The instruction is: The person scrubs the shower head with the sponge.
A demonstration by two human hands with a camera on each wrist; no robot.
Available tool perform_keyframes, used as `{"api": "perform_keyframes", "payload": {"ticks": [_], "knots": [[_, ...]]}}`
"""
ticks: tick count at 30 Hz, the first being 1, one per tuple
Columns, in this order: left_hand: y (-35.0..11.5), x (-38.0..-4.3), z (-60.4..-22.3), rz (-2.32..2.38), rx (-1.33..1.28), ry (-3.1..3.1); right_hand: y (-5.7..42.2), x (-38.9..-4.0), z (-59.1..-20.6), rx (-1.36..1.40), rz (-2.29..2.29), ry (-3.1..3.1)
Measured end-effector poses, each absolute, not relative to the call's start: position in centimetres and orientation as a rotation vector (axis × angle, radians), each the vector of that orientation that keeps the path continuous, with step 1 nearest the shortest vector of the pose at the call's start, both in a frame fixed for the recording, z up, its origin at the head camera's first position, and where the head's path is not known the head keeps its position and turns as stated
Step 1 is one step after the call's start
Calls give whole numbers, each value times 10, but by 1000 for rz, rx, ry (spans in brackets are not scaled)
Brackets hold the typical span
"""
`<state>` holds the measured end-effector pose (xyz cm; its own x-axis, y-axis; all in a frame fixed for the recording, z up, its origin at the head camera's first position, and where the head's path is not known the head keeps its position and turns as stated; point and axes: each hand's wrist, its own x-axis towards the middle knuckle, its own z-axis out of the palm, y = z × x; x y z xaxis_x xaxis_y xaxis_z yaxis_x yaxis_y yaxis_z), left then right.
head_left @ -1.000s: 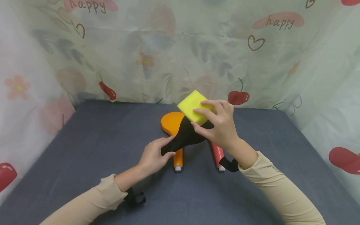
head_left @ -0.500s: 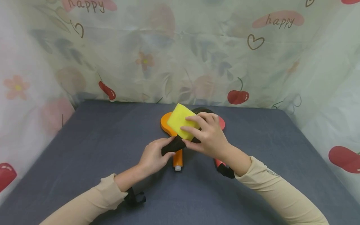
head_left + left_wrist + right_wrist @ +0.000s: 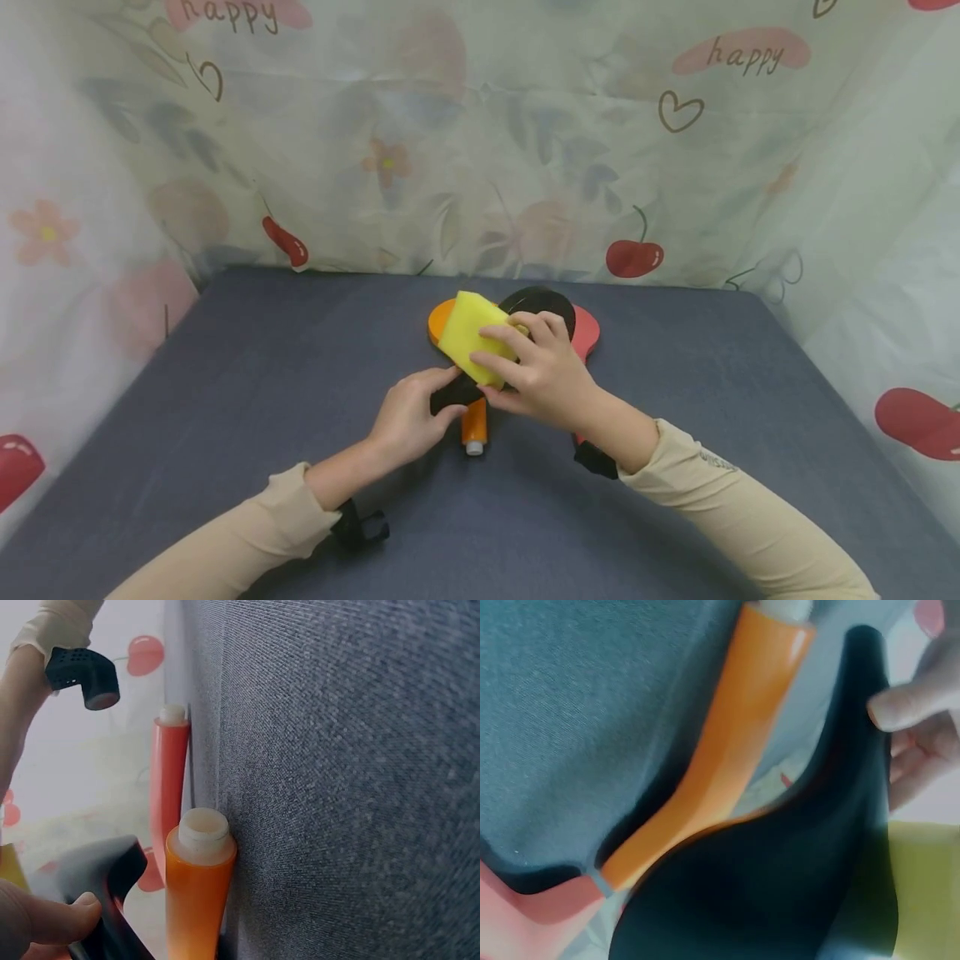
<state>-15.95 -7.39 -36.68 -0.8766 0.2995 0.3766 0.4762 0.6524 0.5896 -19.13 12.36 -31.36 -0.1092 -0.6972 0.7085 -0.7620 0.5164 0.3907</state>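
My left hand grips the narrow handle end of a black paddle-shaped thing with a wide, rounded head. A yellow sponge is held between the thumb and spread fingers of my right hand. In the head view the sponge overlaps the black thing where handle meets head, and hides part of it. The right wrist view shows the sponge on the far side of the black thing. My left thumb lies along the handle in that view.
Beneath the hands, on the dark grey tabletop, lie an orange paddle-shaped thing and a red one, both with white handle ends. A printed curtain stands behind and at both sides. Dark wrist cameras hang under both sleeves.
My right hand has moved the sponge down and left along the black thing, from its head toward the handle, uncovering the round head. My left hand has stayed in place.
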Motion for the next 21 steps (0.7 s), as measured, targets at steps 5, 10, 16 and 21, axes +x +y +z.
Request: {"api": "perform_keyframes", "payload": {"ticks": [5, 10, 16, 21], "knots": [[-74, -160, -367, -1050, -637, -2621, 124, -190, -316, 1228, 61, -1832], [-76, -159, -367, -1125, -640, -2602, 134, -195, -307, 1155, 191, -1884], [-80, -161, -367, -1291, -644, -2617, 150, -198, -299, 1004, 364, -1980], [-82, -162, -369, -1587, -636, -2631, 159, -194, -302, 930, 490, -2063]]}}
